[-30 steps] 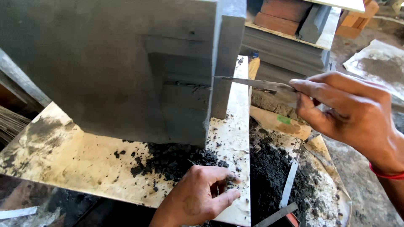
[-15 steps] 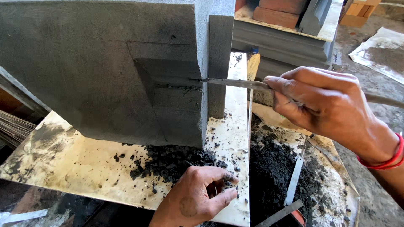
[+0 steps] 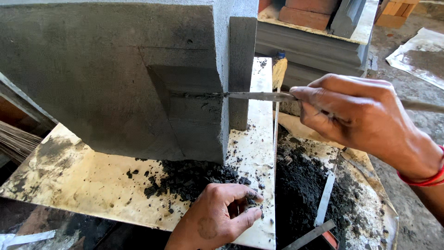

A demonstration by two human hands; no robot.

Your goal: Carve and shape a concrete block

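A large grey cement block [image 3: 115, 78] with a stepped recess cut into its face stands on a pale, stained board [image 3: 83, 185]. My right hand [image 3: 360, 115] grips a thin flat metal blade [image 3: 254, 96] held level, its tip pressed into a horizontal groove in the block's face. My left hand [image 3: 219, 220] rests on the board's near edge, fingers curled over dark cement crumbs [image 3: 189, 178] lying below the block. A red band circles my right wrist.
A heap of dark wet mortar [image 3: 305, 190] lies on a sheet to the right, with a metal strip [image 3: 326, 199] lying across it. Moulded grey pieces [image 3: 314, 46] and red bricks [image 3: 307, 14] stand behind. Another sheet [image 3: 416, 55] lies on the ground at far right.
The blade has slid leftward along the groove, deeper into the block's face, and my right hand followed it. My left hand has stayed on the board's edge.
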